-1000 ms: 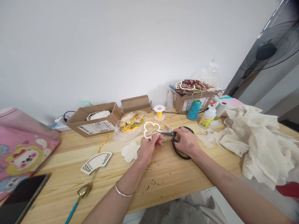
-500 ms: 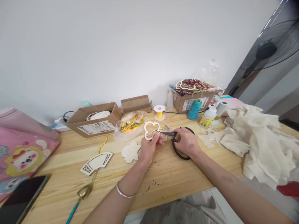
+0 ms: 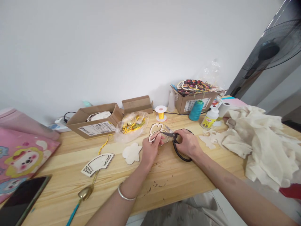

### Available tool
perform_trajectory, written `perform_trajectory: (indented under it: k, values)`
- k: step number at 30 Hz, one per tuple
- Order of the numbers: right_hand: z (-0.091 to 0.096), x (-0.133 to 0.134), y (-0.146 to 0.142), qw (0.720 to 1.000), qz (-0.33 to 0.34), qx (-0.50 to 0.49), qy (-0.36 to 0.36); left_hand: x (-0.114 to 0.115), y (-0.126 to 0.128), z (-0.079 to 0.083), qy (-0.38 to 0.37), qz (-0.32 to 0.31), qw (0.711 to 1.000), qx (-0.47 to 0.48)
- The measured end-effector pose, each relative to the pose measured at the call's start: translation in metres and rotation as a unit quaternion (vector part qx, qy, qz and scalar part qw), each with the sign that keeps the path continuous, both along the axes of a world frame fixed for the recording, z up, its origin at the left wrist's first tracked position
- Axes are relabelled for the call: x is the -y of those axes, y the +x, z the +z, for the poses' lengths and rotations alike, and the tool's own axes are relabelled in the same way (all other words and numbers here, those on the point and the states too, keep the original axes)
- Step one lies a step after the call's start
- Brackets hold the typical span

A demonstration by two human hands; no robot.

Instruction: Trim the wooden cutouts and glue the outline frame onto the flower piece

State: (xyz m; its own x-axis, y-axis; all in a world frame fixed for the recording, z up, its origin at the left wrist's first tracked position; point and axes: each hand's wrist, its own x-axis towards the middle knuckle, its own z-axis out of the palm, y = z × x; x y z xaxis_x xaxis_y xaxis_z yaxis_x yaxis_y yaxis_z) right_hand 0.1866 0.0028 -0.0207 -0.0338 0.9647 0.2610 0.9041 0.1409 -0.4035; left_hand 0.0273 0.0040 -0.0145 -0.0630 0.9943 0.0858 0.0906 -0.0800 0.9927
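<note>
My left hand (image 3: 151, 147) is closed on a thin pale flower-shaped frame (image 3: 154, 127), pinching its lower edge between thumb and fingers. Black-handled scissors (image 3: 180, 153) are in my right hand (image 3: 188, 142), their blades pointing left and reaching the frame by my left fingertips. Another pale looped outline shows behind the blades; whether it is part of the same frame I cannot tell. On the table left of my left hand lies a solid flower-shaped piece (image 3: 132, 153). Further left is a fan-shaped wooden piece (image 3: 98, 164) with a yellow cord.
Behind stand an open cardboard box (image 3: 94, 125), a plastic bag of yellow cords (image 3: 131, 125), a yellow thread spool (image 3: 161, 113) and a teal thread cone (image 3: 196, 110). A glue bottle (image 3: 209, 118) and crumpled cream cloth (image 3: 261, 141) are at right. A gold spoon (image 3: 85, 192) and phone (image 3: 23, 201) lie left.
The flower-shaped frame in my left hand has tilted and shifted slightly right. My left hand has turned a little; the scissors stay almost in place.
</note>
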Motion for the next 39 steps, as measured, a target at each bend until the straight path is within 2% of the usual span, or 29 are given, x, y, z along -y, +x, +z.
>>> perform_trajectory:
  k: [4, 10, 15, 20, 26, 33, 39]
  values:
    - [0.002, 0.001, -0.002, 1.0, 0.0, -0.003, -0.004, 0.002, -0.001, 0.004, 0.021, 0.013, 0.998, -0.058]
    - [0.003, 0.002, -0.003, 1.0, 0.005, -0.01, -0.017, 0.003, -0.002, 0.002, 0.028, 0.029, 0.995, -0.088]
    - [0.004, 0.002, -0.004, 1.0, -0.008, 0.007, -0.024, -0.001, -0.002, 0.0, 0.025, 0.032, 0.996, -0.078]
    - [0.005, 0.002, -0.002, 0.999, -0.032, 0.031, -0.014, 0.001, 0.0, 0.005, 0.011, 0.028, 0.998, -0.05]
    - [0.002, 0.001, 0.001, 0.998, 0.017, -0.06, 0.006, 0.002, -0.002, 0.006, 0.011, 0.04, 0.999, -0.032]
    - [0.004, 0.003, -0.002, 0.998, 0.03, -0.048, -0.007, -0.002, -0.003, -0.003, 0.028, 0.033, 0.998, -0.052]
    - [0.005, 0.002, -0.003, 0.999, 0.016, -0.047, -0.013, -0.002, -0.003, -0.004, 0.037, 0.031, 0.996, -0.072]
